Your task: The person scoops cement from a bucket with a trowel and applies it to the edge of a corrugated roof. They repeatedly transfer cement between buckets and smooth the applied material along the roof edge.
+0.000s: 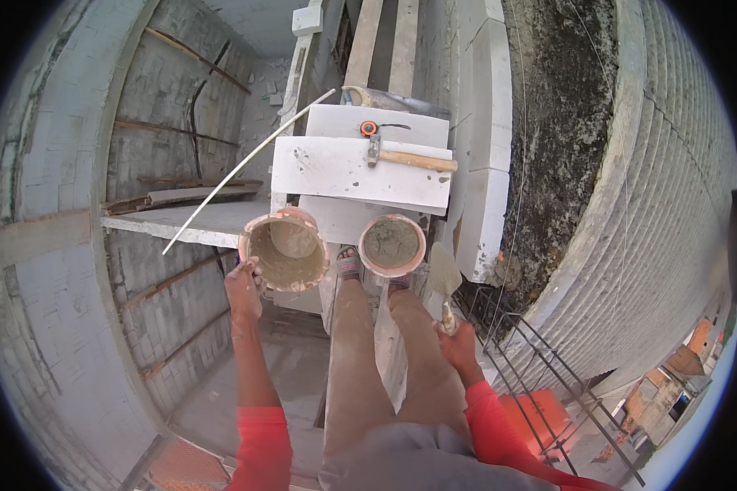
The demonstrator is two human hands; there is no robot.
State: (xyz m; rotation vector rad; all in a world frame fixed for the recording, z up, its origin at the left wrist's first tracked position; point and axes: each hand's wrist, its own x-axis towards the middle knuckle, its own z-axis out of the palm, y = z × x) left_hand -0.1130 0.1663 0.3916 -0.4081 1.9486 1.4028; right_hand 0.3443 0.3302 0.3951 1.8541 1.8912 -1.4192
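Left of centre, the smeared bucket (264, 252) looks nearly emptied; at centre, the fuller bucket (418, 260) holds mortar (391, 244), seemingly left to use. The left hand (244, 290), arm stretched up-frame, curls its grip round the first one's rim; right of centre, the right hand (459, 345) is wrapped round the trowel (445, 272), blade up-frame.

The sleeves (262, 446) are red, top (418, 465) grey, trousers (358, 348) brown.

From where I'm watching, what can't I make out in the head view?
In the head view:
Lower end of the trowel handle: covered by the right hand.
Front of the right foot: hidden by the mortar bucket.
Mortar depth: hidden by its own surface.
Left sleeve: cut off by the lower edge.
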